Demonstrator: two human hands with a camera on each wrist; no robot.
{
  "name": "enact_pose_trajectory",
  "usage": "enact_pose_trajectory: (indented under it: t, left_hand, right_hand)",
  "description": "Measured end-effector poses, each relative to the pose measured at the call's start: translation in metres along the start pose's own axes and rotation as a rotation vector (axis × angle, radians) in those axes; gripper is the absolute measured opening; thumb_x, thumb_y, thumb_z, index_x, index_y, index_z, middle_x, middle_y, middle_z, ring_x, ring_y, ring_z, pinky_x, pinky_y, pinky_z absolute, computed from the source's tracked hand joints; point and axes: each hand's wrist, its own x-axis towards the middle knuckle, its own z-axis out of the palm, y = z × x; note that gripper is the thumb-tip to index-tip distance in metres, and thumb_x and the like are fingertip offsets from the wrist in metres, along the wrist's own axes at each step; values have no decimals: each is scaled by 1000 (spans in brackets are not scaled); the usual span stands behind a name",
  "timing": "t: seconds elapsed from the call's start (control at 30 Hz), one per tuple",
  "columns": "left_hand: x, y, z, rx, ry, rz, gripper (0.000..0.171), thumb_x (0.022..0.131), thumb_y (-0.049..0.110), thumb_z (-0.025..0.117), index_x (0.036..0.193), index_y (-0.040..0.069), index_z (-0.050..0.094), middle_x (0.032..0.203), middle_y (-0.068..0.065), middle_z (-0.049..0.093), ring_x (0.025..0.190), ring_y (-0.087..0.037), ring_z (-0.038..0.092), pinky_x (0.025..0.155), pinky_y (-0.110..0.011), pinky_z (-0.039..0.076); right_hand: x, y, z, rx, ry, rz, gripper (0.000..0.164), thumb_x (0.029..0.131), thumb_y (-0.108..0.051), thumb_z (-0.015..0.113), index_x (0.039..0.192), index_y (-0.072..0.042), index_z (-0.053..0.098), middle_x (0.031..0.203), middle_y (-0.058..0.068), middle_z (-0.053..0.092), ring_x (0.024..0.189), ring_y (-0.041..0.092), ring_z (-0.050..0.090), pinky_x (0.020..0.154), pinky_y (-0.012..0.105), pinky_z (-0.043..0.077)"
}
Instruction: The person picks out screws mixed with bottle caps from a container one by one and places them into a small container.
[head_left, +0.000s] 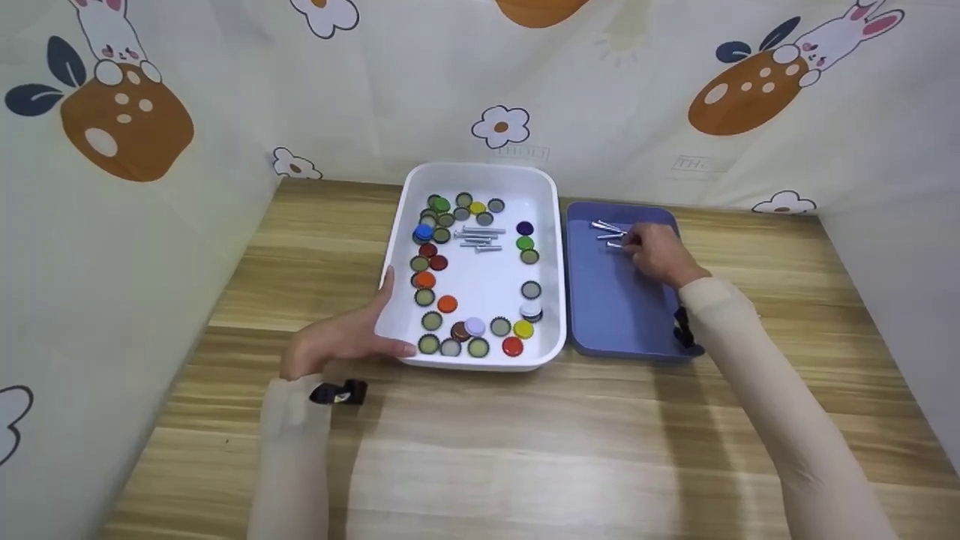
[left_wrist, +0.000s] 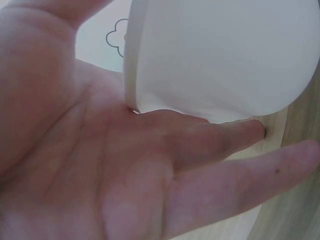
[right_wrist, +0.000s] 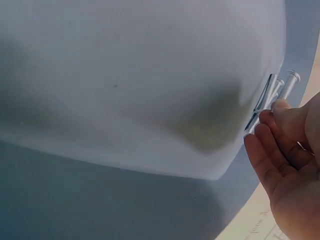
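My left hand (head_left: 341, 341) rests against the front left corner of a white tray (head_left: 487, 281), its fingers fairly straight along the outer wall in the left wrist view. A group of silver screws (head_left: 480, 237) lies in the middle of that tray, with several coloured bottle caps (head_left: 424, 280) around them. Over the back of a blue tray (head_left: 619, 307), my right hand (head_left: 661, 253) pinches a silver screw (right_wrist: 288, 85) between thumb and finger. Other screws (head_left: 607, 226) lie beside the fingertips in the blue tray.
The two trays stand side by side on a wooden table (head_left: 480, 442). Behind them hangs a patterned cloth (head_left: 600, 127), which also covers both sides. Dark wrist straps (head_left: 341, 392) show on the sleeves.
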Motion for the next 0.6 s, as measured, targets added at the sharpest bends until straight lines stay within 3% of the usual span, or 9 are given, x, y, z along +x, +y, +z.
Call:
enact_pose_trajectory:
  t: [0.27,0.4,0.6]
  left_hand:
    - [2,-4,1,1,-4,42,133,80,42,82,155,30,-26,169,-7,-15,154,-30,11,127,-52,7]
    - [2,-3,1,-7,-1,24,132,80,41,82,155,31,-26,169,-6,-16,155,-30,8,127,-51,6]
    - [0,0,0,-4,1,6,133,81,37,83,155,27,-27,169,-7,-15,153,-31,13,127,-51,7]
  right_hand:
    - [-2,2,5,-5,-15,47,16,97,-1,57,104,7,69,101,23,69,90,32,61,80,46,53]
    - [-3,2,6,-8,-8,73,15,97,-1,57,102,7,69,100,23,69,88,31,61,77,44,53]
    - [-1,0,6,-24,-4,77,16,96,-1,56,101,8,69,100,25,69,88,32,61,77,45,52]
